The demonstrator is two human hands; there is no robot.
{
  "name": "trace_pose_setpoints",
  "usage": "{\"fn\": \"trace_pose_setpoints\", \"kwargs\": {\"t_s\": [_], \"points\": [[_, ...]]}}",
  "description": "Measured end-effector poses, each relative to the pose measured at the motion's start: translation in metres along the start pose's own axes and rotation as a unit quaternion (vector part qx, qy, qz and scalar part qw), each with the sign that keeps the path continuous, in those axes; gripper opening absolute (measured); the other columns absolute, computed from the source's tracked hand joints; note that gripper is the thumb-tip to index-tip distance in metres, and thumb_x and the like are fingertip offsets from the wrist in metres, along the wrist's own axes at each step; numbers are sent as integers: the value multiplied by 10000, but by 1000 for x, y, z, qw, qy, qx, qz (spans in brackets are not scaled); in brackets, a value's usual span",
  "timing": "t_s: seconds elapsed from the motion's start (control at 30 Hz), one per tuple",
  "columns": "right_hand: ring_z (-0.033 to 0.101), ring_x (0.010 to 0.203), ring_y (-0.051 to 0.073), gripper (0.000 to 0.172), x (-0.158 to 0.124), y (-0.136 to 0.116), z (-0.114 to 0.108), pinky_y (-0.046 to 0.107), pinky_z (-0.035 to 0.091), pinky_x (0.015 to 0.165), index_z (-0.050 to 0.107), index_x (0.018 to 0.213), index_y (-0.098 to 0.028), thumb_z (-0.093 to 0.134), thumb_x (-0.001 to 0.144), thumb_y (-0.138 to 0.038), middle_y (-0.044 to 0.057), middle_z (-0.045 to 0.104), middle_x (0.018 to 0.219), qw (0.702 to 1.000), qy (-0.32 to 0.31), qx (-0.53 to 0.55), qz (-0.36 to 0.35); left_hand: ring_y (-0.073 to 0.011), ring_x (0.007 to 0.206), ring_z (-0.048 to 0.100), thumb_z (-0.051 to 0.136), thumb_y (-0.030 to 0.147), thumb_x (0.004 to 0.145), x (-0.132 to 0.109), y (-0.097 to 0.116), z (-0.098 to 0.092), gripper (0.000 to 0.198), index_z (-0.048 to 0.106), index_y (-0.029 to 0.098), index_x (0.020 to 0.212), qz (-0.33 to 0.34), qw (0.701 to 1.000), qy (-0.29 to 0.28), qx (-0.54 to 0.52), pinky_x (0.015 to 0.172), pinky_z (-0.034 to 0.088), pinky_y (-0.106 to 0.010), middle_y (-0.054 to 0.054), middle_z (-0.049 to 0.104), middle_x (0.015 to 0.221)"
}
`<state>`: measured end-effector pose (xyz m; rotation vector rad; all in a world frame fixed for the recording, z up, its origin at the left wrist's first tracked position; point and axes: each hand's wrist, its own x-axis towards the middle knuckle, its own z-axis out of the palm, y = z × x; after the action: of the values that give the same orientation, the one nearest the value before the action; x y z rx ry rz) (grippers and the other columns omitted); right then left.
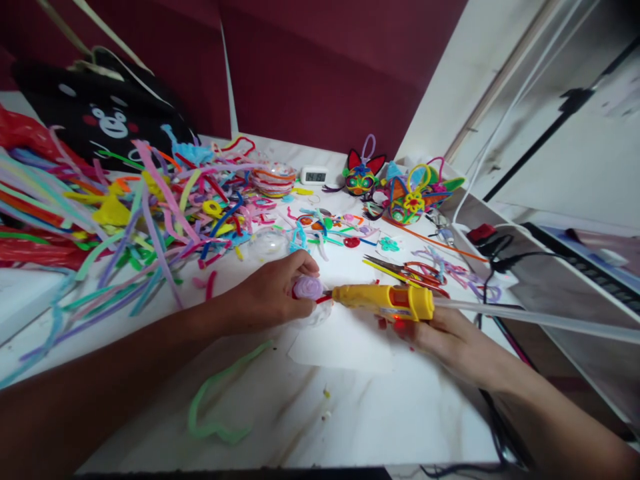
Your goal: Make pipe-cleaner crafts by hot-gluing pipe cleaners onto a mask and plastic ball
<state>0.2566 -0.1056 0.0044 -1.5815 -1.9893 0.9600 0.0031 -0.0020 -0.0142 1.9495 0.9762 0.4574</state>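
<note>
Pinched in my left hand [273, 291] is a small coiled lilac pipe-cleaner piece [308, 287], with a red strip [324, 299] showing at its lower right. My right hand [445, 340] grips a yellow hot glue gun [383, 300] from below, and a red light glows near its handle. The gun's nozzle points left and comes up close to the lilac piece; whether they touch, I cannot tell. A long translucent glue stick [540, 319] sticks out of the gun's back. Under the hands lies a white sheet [340, 347].
Loose pipe cleaners [150, 227] heap up at the left. Scissors [415, 272] lie behind the glue gun. Decorated balls [360, 175], a small digital clock [315, 175] and a striped bowl [273, 179] stand at the back. A green pipe cleaner [210, 407] lies in front; black cables [500, 433] hang at right.
</note>
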Motion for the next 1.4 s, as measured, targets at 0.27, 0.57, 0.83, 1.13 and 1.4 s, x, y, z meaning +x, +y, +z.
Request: {"fn": "trace_pose_setpoints", "kwargs": {"t_s": [0.27, 0.57, 0.83, 1.13, 1.4], "points": [[563, 714, 184, 228, 1, -4, 0, 281, 458, 627, 607, 811, -180, 427, 866, -310, 48, 637, 803, 999, 5, -23, -36, -251, 948, 623, 626, 259, 641, 0, 1, 0, 386, 482, 211, 995, -3, 1000, 8, -1, 741, 471, -328, -50, 637, 1016], [557, 686, 192, 258, -2, -14, -2, 294, 449, 623, 592, 749, -185, 417, 860, -338, 54, 633, 773, 998, -6, -50, -37, -229, 885, 628, 618, 259, 660, 0, 2, 0, 375, 485, 204, 1006, 12, 1000, 7, 22, 711, 464, -309, -36, 640, 956], [565, 729, 188, 259, -2, -12, 0, 282, 472, 644, 622, 856, -179, 417, 865, -336, 51, 637, 829, 999, -32, -4, -15, -214, 859, 617, 613, 256, 665, -1, 2, 0, 363, 481, 204, 999, 16, 1000, 6, 23, 682, 441, -289, -27, 639, 940], [529, 664, 180, 245, -4, -7, 0, 274, 443, 579, 620, 820, -188, 448, 856, -359, 40, 621, 768, 1000, -10, -14, 7, -207, 825, 607, 619, 277, 667, -1, 0, 0, 383, 477, 205, 1015, 16, 999, 8, 32, 673, 436, -291, -36, 627, 974], [531, 692, 175, 242, -2, -5, 2, 269, 447, 604, 615, 824, -182, 452, 857, -357, 42, 622, 794, 1000, -21, 10, 4, -187, 769, 583, 615, 262, 671, -1, 1, 0, 351, 474, 205, 987, 22, 999, 8, 36, 639, 412, -276, -9, 619, 882]]}}
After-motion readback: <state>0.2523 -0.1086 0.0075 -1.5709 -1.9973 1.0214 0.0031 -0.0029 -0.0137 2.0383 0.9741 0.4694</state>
